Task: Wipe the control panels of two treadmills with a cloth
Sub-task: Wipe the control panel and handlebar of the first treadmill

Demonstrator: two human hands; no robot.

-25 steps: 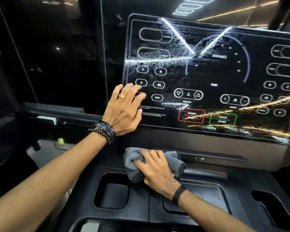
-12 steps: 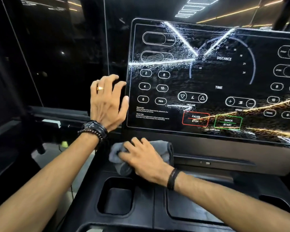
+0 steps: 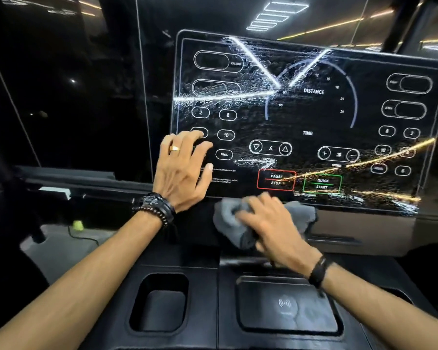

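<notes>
The treadmill's glossy black control panel fills the upper right, its surface streaked with wet smears under reflected lights. My left hand lies flat with spread fingers on the panel's lower left corner, over the number buttons. A crumpled grey cloth sits on the strip just below the panel's bottom edge, under the PAUSE STOP button. My right hand presses on the cloth with fingers bent over it; hand and cloth are motion-blurred.
Below the panel, the black console holds a cup recess on the left and a phone charging tray in the middle. A dark glass wall stands to the left. A small green object lies on the floor.
My left hand came off the panel's left edge and returned to its lower left corner. My right hand slid the cloth left, then back right along the strip under the panel.
</notes>
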